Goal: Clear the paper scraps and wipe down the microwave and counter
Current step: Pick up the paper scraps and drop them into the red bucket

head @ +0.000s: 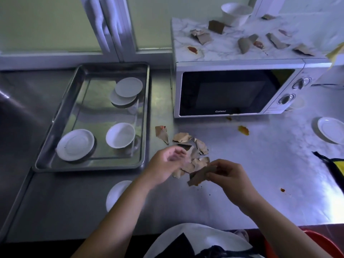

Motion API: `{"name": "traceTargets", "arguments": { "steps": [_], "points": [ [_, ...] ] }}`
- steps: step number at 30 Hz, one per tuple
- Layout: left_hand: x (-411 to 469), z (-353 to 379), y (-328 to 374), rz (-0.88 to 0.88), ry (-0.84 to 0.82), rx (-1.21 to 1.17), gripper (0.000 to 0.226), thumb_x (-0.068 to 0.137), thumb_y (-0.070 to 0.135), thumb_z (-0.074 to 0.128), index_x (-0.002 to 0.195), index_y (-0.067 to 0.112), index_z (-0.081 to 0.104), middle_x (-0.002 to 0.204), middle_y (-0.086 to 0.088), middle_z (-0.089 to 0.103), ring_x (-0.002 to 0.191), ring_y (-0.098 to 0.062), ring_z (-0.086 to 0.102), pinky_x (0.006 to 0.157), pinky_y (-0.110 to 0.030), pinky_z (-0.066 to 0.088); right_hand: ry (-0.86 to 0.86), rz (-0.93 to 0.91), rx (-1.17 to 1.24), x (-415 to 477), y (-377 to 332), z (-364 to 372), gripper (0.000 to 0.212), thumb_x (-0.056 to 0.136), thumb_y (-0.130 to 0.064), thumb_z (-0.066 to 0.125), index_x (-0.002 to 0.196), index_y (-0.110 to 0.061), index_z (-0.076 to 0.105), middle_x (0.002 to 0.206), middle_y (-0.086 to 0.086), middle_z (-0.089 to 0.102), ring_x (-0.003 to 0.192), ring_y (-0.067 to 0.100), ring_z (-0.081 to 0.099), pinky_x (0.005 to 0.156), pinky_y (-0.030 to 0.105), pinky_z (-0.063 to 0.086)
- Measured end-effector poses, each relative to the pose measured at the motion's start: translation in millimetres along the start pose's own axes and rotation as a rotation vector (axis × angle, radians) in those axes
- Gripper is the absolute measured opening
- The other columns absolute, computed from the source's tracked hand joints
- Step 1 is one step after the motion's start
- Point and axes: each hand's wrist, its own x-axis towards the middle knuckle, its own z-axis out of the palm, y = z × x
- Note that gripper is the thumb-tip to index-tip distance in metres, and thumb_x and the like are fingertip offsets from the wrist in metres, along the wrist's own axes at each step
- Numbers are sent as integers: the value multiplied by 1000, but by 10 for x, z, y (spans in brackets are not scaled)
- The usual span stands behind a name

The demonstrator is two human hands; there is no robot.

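Observation:
A heap of brown paper scraps (193, 149) lies on the steel counter (260, 164) in front of the white microwave (238, 90). My right hand (229, 175) pinches one brown scrap (197, 177) just above the counter at the heap's near edge. My left hand (165, 164) hovers at the heap's left side, fingers loosely curled and blurred, holding nothing that I can see. More scraps (204, 37) and red sauce smears (192, 49) lie on the microwave's marble-patterned top. Orange stains (243, 130) mark the counter.
A steel tray (55, 138) with several white dishes stands at the left. A white bowl (235, 13) sits at the back of the microwave top. A saucer (330, 132) and a yellow-black item (335, 166) lie at the right edge. Another white dish (117, 192) shows under my left forearm.

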Motion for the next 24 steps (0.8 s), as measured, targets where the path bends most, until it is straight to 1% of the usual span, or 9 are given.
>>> {"name": "traceTargets", "arguments": {
  "steps": [2, 5, 8, 10, 13, 16, 20, 22, 24],
  "points": [
    [269, -168, -37, -63, 153, 257, 21, 83, 44, 70, 102, 42, 63, 102, 16, 68, 90, 0, 64, 77, -20, 50, 85, 48, 41, -28, 67, -105, 24, 80, 15, 68, 77, -8, 73, 72, 3, 74, 69, 11, 70, 64, 20, 52],
    [758, -339, -110, -145, 276, 614, 32, 90, 12, 60, 119, 25, 61, 116, 6, 63, 92, -13, 63, 71, -26, 51, 194, 128, 43, -102, 165, -262, 26, 79, 10, 72, 73, -15, 72, 72, 11, 71, 70, 20, 64, 63, 30, 45],
    [1172, -391, -140, -200, 257, 944, 30, 87, 2, 56, 115, 13, 60, 115, -8, 61, 96, -28, 62, 79, -38, 55, 281, 164, 27, -206, 218, -400, 26, 78, 4, 75, 71, -21, 71, 76, 16, 70, 72, 24, 59, 62, 35, 39],
    [1367, -410, -138, -243, 203, 1101, 29, 86, 7, 63, 114, 10, 58, 117, -14, 58, 102, -35, 61, 81, -40, 53, 314, 175, 40, -298, 232, -480, 21, 80, 0, 75, 74, -19, 70, 79, 10, 75, 80, 26, 66, 70, 44, 47],
    [1580, -451, -117, -323, 143, 1163, 46, 79, 19, 77, 118, 8, 56, 121, -16, 57, 109, -37, 60, 83, -40, 51, 363, 202, 69, -425, 273, -586, 17, 81, -1, 76, 79, -17, 70, 86, 11, 78, 94, 32, 72, 92, 55, 49],
    [1668, -478, -125, -427, 97, 1180, 59, 63, 30, 90, 110, 9, 62, 113, -12, 65, 104, -33, 66, 80, -35, 55, 422, 223, 77, -528, 364, -667, 18, 79, 2, 76, 77, -15, 71, 79, 5, 76, 86, 34, 70, 81, 47, 48],
    [1651, -464, -121, -429, 156, 1228, 32, 74, 25, 81, 99, 12, 64, 101, -5, 67, 99, -29, 67, 69, -29, 49, 423, 209, 80, -589, 433, -788, 21, 78, 5, 75, 76, -16, 72, 77, 10, 73, 73, 27, 63, 73, 41, 43],
    [1575, -445, -1, -422, 183, 1203, 33, 73, 28, 82, 90, 14, 58, 96, -5, 64, 98, -31, 65, 69, -30, 46, 406, 190, 73, -586, 453, -833, 23, 77, 7, 75, 76, -16, 73, 78, 9, 72, 72, 20, 67, 74, 39, 46],
    [1458, -442, 189, -413, 202, 1158, 33, 73, 29, 82, 87, 12, 58, 97, -10, 67, 94, -33, 66, 72, -32, 51, 387, 175, 92, -571, 474, -882, 25, 76, 10, 74, 76, -14, 72, 77, 10, 72, 72, 22, 68, 75, 40, 47]
  ]
}}
